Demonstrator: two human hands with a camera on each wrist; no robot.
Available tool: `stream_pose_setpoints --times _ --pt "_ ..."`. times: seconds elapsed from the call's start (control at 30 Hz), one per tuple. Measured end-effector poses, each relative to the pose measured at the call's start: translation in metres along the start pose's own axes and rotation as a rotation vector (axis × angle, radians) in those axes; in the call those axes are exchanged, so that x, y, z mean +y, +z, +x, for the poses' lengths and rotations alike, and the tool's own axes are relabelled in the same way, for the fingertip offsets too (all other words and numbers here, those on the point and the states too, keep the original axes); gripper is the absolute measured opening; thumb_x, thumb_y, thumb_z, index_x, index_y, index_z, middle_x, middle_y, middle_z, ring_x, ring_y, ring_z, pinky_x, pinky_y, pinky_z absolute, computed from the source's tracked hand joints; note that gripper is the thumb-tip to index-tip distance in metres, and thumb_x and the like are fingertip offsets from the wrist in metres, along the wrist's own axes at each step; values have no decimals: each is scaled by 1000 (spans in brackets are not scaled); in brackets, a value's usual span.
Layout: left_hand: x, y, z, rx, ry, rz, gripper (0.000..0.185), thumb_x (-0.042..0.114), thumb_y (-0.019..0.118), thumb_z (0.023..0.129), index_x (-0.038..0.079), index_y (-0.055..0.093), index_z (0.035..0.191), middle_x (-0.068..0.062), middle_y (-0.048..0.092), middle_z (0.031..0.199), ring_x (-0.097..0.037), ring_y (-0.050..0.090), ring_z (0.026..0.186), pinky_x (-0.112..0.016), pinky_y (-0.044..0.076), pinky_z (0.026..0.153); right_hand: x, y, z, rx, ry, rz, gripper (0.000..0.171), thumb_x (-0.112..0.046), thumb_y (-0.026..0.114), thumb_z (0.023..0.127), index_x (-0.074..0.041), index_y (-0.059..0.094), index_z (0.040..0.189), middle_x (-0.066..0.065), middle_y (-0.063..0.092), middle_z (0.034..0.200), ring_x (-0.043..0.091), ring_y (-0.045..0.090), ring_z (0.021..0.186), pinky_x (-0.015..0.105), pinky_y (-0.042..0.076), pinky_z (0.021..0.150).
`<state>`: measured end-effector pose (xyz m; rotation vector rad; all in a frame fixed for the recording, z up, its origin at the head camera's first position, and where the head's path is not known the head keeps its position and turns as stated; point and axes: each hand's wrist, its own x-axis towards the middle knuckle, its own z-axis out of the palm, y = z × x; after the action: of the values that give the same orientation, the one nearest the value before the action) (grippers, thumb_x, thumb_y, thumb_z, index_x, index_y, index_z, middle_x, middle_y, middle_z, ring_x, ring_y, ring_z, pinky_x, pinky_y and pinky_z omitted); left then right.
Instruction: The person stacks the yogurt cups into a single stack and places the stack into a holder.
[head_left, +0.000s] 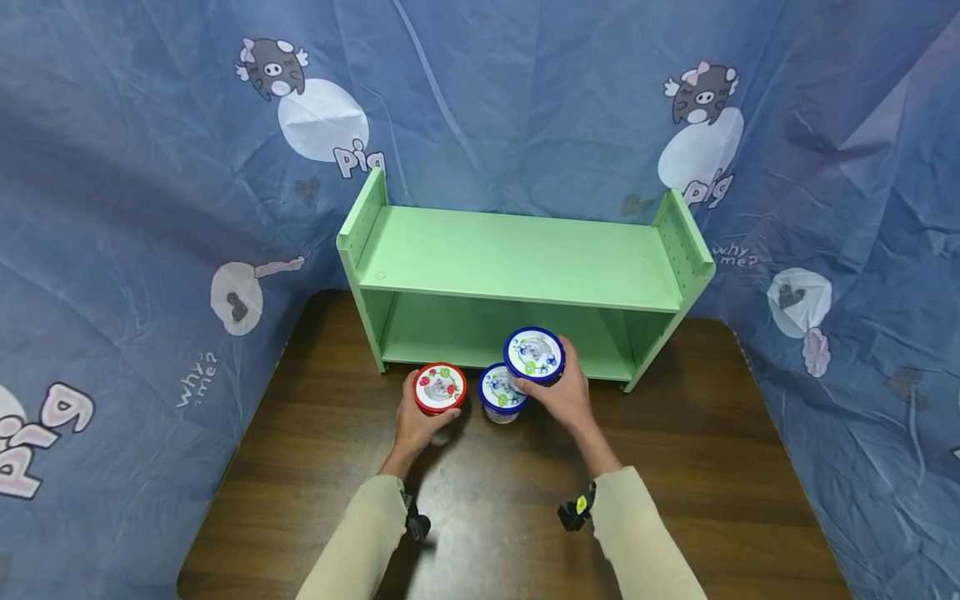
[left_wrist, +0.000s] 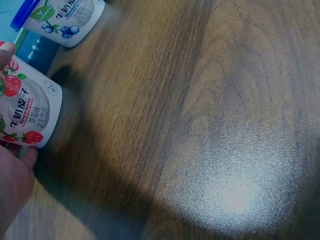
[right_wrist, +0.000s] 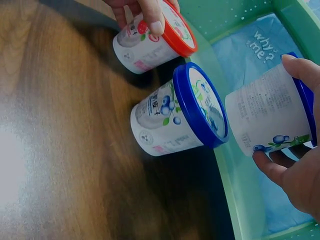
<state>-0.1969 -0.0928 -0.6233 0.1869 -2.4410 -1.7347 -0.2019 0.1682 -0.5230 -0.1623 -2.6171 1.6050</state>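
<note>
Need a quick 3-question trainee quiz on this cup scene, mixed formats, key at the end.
1. Multiple choice: the left hand holds a cup with which lid? A) blue B) green C) red
2. True or false: one blue-lidded cup stands on the table, held by neither hand.
3. Fill in the colour: beyond the cups, as seen from the person, stands a ____ shelf unit.

Key:
1. C.
2. True; the right hand holds the other blue-lidded cup.
3. Green.
</note>
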Motion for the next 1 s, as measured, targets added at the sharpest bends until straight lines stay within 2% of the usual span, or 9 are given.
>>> stream_pose_setpoints --times 0.7,1.0 --pt "0 0 -1 4 -2 -4 107 17 91 60 10 30 148 -18 52 140 -33 51 128 -48 39 109 -6 20 0 -51 -12 -30 113 -39 89 62 -18 24 152 14 48 145 35 46 133 54 36 112" --pt "-1 1 0 7 -2 1 107 17 91 60 14 30 148 -17 52 141 -32 51 128 -48 39 109 -3 26 -1 -62 -22 -32 113 -39 90 62 -18 25 152 12 49 144 34 48 132 54 38 111"
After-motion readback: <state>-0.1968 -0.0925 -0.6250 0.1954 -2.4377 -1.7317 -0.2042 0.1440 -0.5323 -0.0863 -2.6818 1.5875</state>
